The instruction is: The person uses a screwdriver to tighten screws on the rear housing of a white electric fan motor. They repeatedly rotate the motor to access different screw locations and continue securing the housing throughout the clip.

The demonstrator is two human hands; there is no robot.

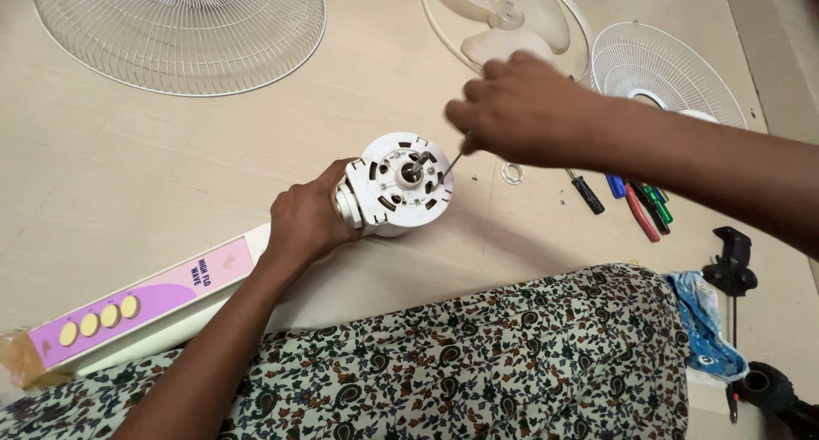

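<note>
Left hand [303, 222] grips the white fan motor housing [399, 184] steady on the floor [171, 167]; right hand [512, 99], closed on a thin screwdriver [455, 159], should stay square to the screw.

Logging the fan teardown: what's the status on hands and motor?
Left hand grips motor housing. Right hand holds screwdriver, tip at housing face. Spare tools lie apart; nothing blocking.

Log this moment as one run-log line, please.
left hand: grips fan motor housing | right hand: screwdriver tip at housing face
</note>
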